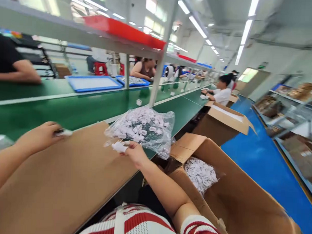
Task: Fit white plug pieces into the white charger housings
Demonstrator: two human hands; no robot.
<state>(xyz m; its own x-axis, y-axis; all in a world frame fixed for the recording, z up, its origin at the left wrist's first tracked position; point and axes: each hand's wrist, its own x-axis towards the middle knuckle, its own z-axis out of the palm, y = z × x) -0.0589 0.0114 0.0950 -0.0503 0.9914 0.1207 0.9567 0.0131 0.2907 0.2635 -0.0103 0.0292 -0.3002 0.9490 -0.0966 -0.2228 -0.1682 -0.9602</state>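
Right hand (135, 152): fingers pinched on the near edge of a clear plastic bag (145, 128) of small white parts; bag bulges over the right edge of the cardboard sheet (65, 182).
Left hand (38, 137): curled shut around a small dark-and-white tool (63, 132), resting on the sheet's far left corner.
Cardboard sheet: lies flat on the green worktop (68, 109), at its near edge.
Open carton (235, 199): on the floor off the worktop's right edge; second bag of white parts (200, 174) inside.
Blue trays (92, 83): far side of the worktop.
Other people: seated along both sides, further down.
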